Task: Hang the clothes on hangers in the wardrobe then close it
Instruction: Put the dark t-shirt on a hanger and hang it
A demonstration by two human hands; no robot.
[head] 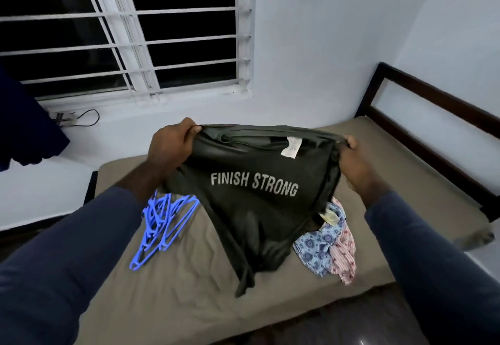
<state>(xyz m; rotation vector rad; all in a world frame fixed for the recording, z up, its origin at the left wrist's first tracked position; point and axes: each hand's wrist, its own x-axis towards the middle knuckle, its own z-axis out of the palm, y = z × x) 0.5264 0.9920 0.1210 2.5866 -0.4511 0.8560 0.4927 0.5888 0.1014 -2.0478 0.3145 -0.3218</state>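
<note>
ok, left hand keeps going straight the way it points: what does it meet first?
Probably the wall just under the window sill. The left hand grips the dark t-shirt; past it nothing else shows in that line, though depth is unclear.

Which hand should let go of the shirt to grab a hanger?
Probably the left hand: the blue hangers lie on its side, while the right hand is beyond the dark shirt.
</note>
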